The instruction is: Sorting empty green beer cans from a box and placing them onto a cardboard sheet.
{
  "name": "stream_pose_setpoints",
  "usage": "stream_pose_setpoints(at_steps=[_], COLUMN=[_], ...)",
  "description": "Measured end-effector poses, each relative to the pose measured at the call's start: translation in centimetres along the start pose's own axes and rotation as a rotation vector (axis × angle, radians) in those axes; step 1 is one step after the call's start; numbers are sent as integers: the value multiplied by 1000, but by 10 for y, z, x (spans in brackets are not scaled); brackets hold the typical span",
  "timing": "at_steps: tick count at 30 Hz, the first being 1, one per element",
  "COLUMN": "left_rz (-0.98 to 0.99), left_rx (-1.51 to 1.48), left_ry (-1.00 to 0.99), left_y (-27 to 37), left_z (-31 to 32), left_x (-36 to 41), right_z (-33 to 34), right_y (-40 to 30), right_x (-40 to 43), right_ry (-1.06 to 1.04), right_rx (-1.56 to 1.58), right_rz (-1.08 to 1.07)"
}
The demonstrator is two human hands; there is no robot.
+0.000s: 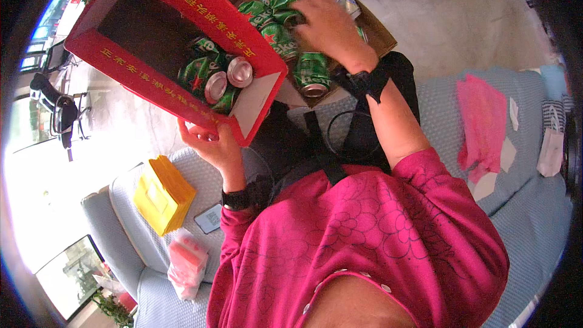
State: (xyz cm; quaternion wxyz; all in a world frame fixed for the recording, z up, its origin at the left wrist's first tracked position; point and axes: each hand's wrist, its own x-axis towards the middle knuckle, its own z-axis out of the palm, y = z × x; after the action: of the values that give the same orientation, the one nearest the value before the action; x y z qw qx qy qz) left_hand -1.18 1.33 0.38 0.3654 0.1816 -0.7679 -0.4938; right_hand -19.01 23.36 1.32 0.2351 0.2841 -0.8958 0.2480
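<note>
My left hand (216, 148) grips the near lower edge of a red cardboard box (237, 32) with yellow writing on its walls. The box is tilted with its opening toward me. Several crushed green beer cans (197, 73) lie in its near end, two with their silver ends showing. My right hand (325, 27), blurred, reaches over a brown cardboard tray (380, 38) beyond my knees. Its fingers are among dented green Heineken cans (278, 38); whether they hold one is unclear. A whitish can (346, 2) lies beside that hand, and another green can (312, 73) sits in the tray's near corner.
I sit on a sofa with a light blue quilted cover (437, 118). To my left lie a stack of yellow bags (159, 196), a phone (209, 218) and a clear plastic bag with pink contents (187, 259). Pink cloth (483, 118) and white scraps are at right.
</note>
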Motion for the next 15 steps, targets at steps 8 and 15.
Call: stream_pose_setpoints(at_steps=[8,15], left_rz=[-2,-22], left_rx=[28,22], left_ry=[-24,-26], left_y=[-4,-2], left_z=[-1,2], left_x=[0,0], right_z=[12,12], right_y=[89,92], right_x=[-65,-69], right_ry=[-426,-273], right_rx=[-249,-111], right_rz=[609,549])
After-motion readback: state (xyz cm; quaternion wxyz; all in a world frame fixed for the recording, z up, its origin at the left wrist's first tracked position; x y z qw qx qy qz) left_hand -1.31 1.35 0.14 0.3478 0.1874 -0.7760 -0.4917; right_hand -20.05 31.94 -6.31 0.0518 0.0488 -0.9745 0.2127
